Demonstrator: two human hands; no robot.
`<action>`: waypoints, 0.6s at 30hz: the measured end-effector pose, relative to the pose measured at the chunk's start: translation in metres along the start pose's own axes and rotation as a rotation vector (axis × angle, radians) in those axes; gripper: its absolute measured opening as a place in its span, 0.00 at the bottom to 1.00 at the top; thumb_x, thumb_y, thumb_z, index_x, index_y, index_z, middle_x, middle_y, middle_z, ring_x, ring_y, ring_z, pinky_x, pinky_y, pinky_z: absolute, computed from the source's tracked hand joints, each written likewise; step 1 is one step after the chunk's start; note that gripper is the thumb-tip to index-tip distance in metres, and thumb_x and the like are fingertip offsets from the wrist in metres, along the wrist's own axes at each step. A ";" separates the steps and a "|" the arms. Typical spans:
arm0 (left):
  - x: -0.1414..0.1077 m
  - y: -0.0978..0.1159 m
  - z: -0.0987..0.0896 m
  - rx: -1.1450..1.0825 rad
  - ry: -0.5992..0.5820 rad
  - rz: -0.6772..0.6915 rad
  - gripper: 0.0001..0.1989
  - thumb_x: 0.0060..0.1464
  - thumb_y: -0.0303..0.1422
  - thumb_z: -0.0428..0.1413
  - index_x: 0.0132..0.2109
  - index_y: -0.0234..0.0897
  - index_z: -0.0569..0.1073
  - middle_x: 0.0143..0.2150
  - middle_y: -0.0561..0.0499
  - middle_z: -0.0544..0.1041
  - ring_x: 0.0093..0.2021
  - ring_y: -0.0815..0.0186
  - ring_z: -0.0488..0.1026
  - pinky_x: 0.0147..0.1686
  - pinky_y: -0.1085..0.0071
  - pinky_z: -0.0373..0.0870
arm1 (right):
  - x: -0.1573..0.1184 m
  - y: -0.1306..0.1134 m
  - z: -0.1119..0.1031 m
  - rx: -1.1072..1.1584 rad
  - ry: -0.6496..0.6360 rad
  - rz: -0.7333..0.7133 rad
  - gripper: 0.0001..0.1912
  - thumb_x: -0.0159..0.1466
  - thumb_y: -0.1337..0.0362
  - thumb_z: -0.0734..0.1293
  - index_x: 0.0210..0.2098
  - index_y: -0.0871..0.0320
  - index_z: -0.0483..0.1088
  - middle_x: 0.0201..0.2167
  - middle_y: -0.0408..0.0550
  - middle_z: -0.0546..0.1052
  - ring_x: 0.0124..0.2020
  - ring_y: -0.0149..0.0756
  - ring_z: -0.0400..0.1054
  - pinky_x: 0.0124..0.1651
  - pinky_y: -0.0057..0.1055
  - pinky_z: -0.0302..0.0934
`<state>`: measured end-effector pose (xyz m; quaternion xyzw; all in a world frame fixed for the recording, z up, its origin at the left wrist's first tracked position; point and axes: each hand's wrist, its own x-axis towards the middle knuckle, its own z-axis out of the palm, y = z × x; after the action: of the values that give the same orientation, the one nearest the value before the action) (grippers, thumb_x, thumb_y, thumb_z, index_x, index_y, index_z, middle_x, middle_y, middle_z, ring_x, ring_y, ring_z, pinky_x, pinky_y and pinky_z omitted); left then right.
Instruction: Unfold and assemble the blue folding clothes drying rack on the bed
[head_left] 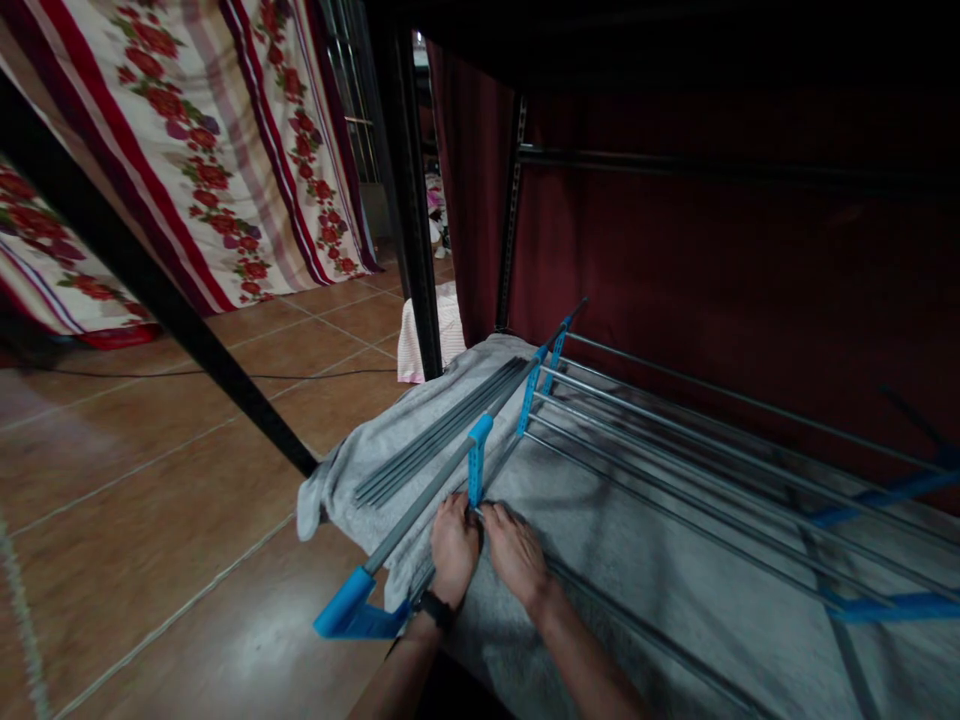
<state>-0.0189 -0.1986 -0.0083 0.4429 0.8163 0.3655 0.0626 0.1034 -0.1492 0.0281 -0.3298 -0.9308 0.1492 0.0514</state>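
A drying rack of grey metal tubes (675,420) and blue plastic parts lies partly assembled in front of me. My left hand (454,548) pinches the lower end of a blue slotted bracket (475,472), which hangs from a long slanting tube (431,492). Close beside it, my right hand (516,550) has its fingers closed on the tip of a grey rod (637,622) at the bracket's bottom; the exact contact is hidden by the fingers. At the slanting tube's near end is a blue corner piece (356,608). Other blue brackets (529,400) hold the far tubes.
Several loose grey tubes (442,430) lie bundled on the grey blanket (585,520). Black metal frame posts (409,200) stand left and behind, with a dark red curtain (675,260) at the back. A cable (330,375) crosses the tiled floor (187,500).
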 end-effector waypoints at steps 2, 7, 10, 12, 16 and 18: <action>-0.001 0.001 0.000 0.014 -0.003 0.000 0.15 0.59 0.22 0.49 0.47 0.37 0.77 0.47 0.42 0.80 0.52 0.54 0.75 0.56 0.57 0.70 | 0.001 0.000 0.000 0.019 -0.006 0.017 0.25 0.71 0.75 0.50 0.60 0.53 0.66 0.53 0.49 0.77 0.50 0.37 0.74 0.53 0.34 0.67; -0.001 0.002 0.000 0.048 -0.013 0.010 0.13 0.61 0.24 0.49 0.45 0.36 0.77 0.45 0.42 0.80 0.50 0.54 0.75 0.55 0.57 0.70 | 0.002 0.002 -0.003 0.084 -0.022 0.041 0.24 0.73 0.72 0.49 0.60 0.53 0.66 0.53 0.48 0.77 0.51 0.37 0.74 0.52 0.33 0.67; -0.001 0.002 0.000 0.057 -0.018 0.000 0.11 0.61 0.25 0.50 0.43 0.37 0.77 0.44 0.42 0.79 0.49 0.54 0.75 0.54 0.58 0.71 | 0.003 0.002 -0.006 0.101 -0.029 0.067 0.23 0.75 0.70 0.48 0.60 0.52 0.66 0.54 0.47 0.77 0.50 0.36 0.75 0.50 0.32 0.67; -0.001 0.002 -0.001 0.062 -0.025 -0.002 0.10 0.61 0.25 0.50 0.44 0.37 0.76 0.44 0.43 0.79 0.48 0.55 0.75 0.53 0.58 0.71 | 0.003 0.002 -0.007 0.115 -0.024 0.070 0.23 0.75 0.69 0.49 0.60 0.51 0.66 0.54 0.47 0.77 0.50 0.35 0.75 0.50 0.31 0.66; -0.002 0.003 -0.001 0.075 -0.028 -0.009 0.11 0.61 0.26 0.50 0.44 0.37 0.76 0.44 0.42 0.79 0.49 0.54 0.74 0.53 0.58 0.70 | 0.003 0.002 -0.007 0.128 -0.028 0.075 0.23 0.74 0.70 0.50 0.60 0.51 0.67 0.54 0.47 0.77 0.50 0.35 0.75 0.50 0.31 0.66; -0.003 0.003 -0.001 0.074 -0.019 -0.009 0.10 0.62 0.27 0.50 0.44 0.37 0.76 0.45 0.43 0.79 0.49 0.54 0.74 0.54 0.58 0.70 | 0.004 0.002 -0.007 0.123 -0.030 0.072 0.24 0.74 0.71 0.50 0.62 0.51 0.66 0.54 0.47 0.77 0.50 0.35 0.75 0.50 0.31 0.66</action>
<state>-0.0155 -0.2001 -0.0064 0.4445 0.8308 0.3305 0.0555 0.1034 -0.1432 0.0340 -0.3568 -0.9082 0.2125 0.0524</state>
